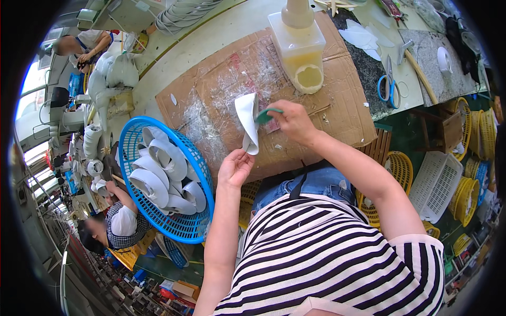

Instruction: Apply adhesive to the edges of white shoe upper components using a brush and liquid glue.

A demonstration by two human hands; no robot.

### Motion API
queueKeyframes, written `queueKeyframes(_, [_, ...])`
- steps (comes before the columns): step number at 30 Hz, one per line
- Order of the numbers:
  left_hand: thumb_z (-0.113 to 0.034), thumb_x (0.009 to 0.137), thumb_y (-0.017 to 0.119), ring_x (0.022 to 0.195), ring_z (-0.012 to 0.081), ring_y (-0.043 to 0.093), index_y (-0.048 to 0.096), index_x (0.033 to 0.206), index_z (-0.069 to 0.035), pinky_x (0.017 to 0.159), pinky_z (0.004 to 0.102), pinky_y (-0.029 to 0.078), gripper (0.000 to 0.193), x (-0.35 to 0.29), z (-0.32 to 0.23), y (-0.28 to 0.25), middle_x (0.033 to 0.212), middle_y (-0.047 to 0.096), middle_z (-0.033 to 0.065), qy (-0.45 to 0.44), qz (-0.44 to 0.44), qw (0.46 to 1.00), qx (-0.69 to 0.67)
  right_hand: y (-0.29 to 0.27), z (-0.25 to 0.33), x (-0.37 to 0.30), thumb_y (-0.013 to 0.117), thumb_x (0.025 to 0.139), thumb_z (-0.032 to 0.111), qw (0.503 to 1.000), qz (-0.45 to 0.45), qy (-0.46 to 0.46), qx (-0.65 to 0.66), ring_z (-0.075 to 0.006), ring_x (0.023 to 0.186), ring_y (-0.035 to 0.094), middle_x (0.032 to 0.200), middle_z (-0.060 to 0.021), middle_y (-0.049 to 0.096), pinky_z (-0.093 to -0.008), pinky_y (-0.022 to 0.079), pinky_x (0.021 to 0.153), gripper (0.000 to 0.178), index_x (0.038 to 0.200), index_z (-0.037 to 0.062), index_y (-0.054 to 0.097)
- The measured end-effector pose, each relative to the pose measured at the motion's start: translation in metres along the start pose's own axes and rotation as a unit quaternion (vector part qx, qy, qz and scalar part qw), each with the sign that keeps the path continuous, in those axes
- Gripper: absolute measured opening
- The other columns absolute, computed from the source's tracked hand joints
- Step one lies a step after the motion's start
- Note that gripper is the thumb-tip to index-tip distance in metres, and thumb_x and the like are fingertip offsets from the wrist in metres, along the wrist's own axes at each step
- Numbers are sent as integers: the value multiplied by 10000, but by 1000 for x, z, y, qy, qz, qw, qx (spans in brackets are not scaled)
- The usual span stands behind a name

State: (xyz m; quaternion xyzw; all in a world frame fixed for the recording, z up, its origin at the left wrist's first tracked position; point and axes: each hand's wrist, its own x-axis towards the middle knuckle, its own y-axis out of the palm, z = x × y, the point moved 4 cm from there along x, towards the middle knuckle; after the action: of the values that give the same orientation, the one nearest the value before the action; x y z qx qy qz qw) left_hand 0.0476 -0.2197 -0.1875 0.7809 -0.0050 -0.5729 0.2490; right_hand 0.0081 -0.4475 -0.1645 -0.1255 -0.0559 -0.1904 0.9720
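My left hand [235,167] pinches the lower end of a white curved band [246,113] that looks like a shoe upper, held over a cardboard sheet [337,79]. Between the fingers of my right hand [296,122] is a small flat green tool [268,114], whose exact kind I cannot make out. Its tip is close against the band's right side. Dried glue smears the cardboard around the work. Left of my left forearm, a blue plastic basket [126,152] holds several more white bands [150,184].
Beyond my right hand stands a translucent bottle [298,50] of yellowish liquid. Blue-handled scissors [389,87] and a wooden-handled hammer [421,76] lie to the right. Yellow baskets [400,168] and a white crate [435,184] stand below the table. Two people [124,216] work at the left.
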Motion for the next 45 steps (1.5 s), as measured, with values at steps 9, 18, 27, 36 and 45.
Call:
queueKeyframes(9, [30, 813, 607, 845, 153, 590, 514, 1108, 52, 766, 259, 489, 310, -37, 7, 46, 982, 606, 102, 251, 64, 940, 223, -59, 12, -27, 561, 836, -9, 987, -91, 53, -124, -208, 760, 622, 847, -129, 611, -295, 495, 672, 194, 1018, 10, 624])
queueKeyframes(18, [64, 783, 612, 897, 120, 573, 525, 1093, 45, 826, 233, 468, 323, -108, -25, 90, 995, 587, 82, 340, 117, 895, 262, -58, 32, -66, 520, 721, -39, 931, 73, -97, -344, -333, 1015, 523, 1054, -161, 538, -368, 455, 853, 390, 1099, 28, 589])
queueKeyframes(27, [63, 800, 591, 919, 113, 572, 503, 1200, 71, 839, 237, 460, 409, -112, -34, 93, 1050, 601, 77, 362, 154, 878, 273, -41, 158, 17, 689, 751, 47, 978, -60, -141, -141, -220, 715, 577, 781, -80, 578, -317, 474, 635, 104, 851, 59, 665])
queueKeyframes(36, [48, 819, 575, 862, 76, 575, 558, 1197, 26, 786, 217, 469, 379, -113, -27, 92, 997, 619, 33, 363, 160, 854, 337, 11, 152, 28, 639, 787, 172, 956, -9, -111, -270, -223, 758, 614, 809, -23, 626, -342, 495, 622, 68, 820, 120, 668])
queueKeyframes(45, [36, 830, 567, 855, 59, 554, 584, 1186, 3, 757, 200, 470, 357, -106, -34, 76, 957, 573, 13, 423, 163, 762, 462, 23, 160, 24, 618, 795, 161, 951, 14, -123, -284, -217, 716, 624, 801, -6, 612, -353, 489, 575, 49, 825, 136, 647])
